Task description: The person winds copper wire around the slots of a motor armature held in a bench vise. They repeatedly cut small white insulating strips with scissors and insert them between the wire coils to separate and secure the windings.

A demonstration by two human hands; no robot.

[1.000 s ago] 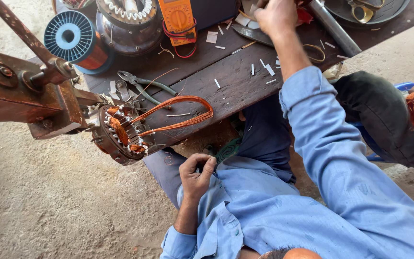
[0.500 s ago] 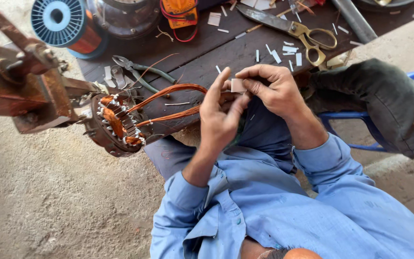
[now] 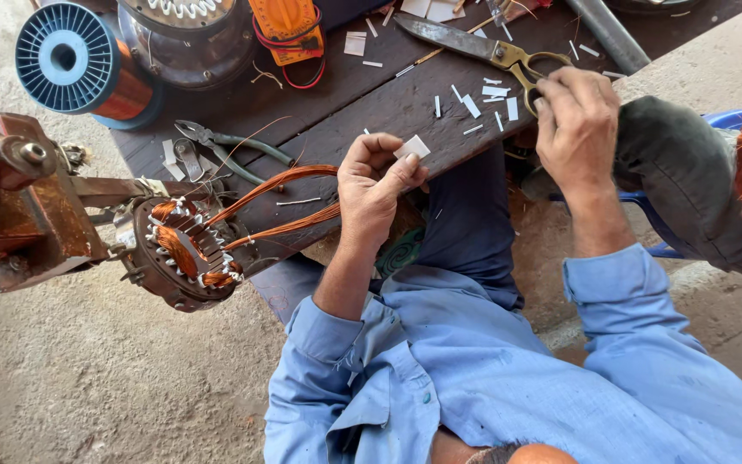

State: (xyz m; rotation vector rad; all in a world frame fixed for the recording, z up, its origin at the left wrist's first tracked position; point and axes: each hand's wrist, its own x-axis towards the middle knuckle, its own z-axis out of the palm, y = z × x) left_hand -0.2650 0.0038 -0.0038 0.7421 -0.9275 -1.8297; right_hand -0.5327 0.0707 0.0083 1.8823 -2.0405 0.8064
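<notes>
Between the left hand's [image 3: 377,185] thumb and fingertips sits a small white paper slip [image 3: 411,147], pinched and raised over the bench edge, just beside the copper wire loop [image 3: 281,202] that runs out from the stator [image 3: 184,252]. Over at the right, the other hand [image 3: 575,120] curls down onto the scissors' [image 3: 495,53] yellow handles, touching them, though whether it has closed on them I cannot tell. Around both, cut slips [image 3: 487,99] litter the dark bench [image 3: 345,103], with pliers [image 3: 229,146] and a blue wire spool [image 3: 79,64] farther off.
</notes>
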